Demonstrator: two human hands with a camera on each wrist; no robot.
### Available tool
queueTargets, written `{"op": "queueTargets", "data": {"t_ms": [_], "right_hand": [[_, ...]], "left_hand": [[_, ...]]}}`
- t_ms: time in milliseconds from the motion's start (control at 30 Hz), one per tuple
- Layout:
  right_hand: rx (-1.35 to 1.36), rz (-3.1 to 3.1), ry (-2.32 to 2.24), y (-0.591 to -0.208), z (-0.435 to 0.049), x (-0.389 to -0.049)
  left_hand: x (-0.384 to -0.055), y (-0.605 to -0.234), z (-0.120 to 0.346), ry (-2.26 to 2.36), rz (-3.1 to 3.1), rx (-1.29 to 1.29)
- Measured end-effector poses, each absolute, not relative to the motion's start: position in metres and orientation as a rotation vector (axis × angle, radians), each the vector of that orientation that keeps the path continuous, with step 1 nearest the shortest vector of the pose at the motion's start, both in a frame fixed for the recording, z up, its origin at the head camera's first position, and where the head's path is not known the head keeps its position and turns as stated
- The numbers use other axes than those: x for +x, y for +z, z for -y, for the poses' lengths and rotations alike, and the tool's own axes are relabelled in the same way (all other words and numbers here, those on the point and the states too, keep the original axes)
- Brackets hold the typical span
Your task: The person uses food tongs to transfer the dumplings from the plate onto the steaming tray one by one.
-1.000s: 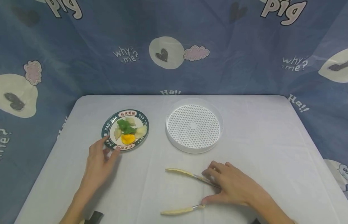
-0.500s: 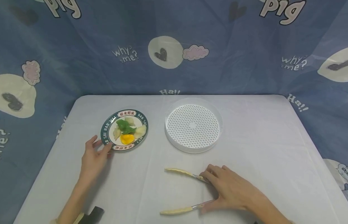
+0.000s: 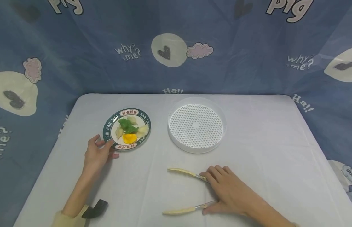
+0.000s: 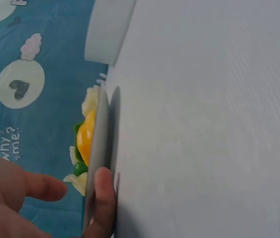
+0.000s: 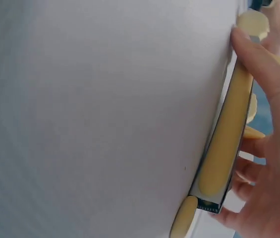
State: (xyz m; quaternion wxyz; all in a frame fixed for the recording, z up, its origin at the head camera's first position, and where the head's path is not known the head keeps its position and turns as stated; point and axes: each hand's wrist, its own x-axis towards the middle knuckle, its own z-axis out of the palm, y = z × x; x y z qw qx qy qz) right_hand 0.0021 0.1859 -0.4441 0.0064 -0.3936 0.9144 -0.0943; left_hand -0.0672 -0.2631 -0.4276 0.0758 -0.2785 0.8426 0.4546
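In the head view my left hand (image 3: 93, 157) grips the near left rim of a round plate (image 3: 106, 132) with a green lettered border. The left wrist view shows one finger against the underside of the plate (image 4: 98, 131). On it lie pale dumpling-shaped pieces (image 3: 142, 131), a green leafy piece (image 3: 125, 124) and a yellow piece (image 3: 129, 138). My right hand (image 3: 232, 192) holds a pair of tongs (image 3: 180, 211) with cream tips, spread in a V pointing left. Its palm hides their joined end from above. In the right wrist view, the thumb lies along the tongs (image 5: 226, 134).
A white round perforated tray (image 3: 195, 126) with a raised wall stands right of the plate, beyond the tongs. White cloth covers the table (image 3: 272, 135). A blue printed curtain (image 3: 244, 69) hangs behind the table's far edge.
My left hand has shifted slightly left and changed its hold on the plate's rim. The right hand's thumb and fingers have moved left along the tongs. The plate and tray stay in place.
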Motion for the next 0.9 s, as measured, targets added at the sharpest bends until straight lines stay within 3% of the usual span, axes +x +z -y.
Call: {"op": "queueTargets", "data": {"t_ms": [433, 900], "right_hand": [[-1.504, -2.984, -0.304, -0.436, -0.180, -0.008], [-1.533, -3.016, -0.261, -0.417, -0.154, -0.030]], "left_hand": [[-0.067, -0.438, 0.258, 1.286, -2.728, -0.762], [-0.067, -0.440, 0.258, 1.326, -2.705, -0.817]]}}
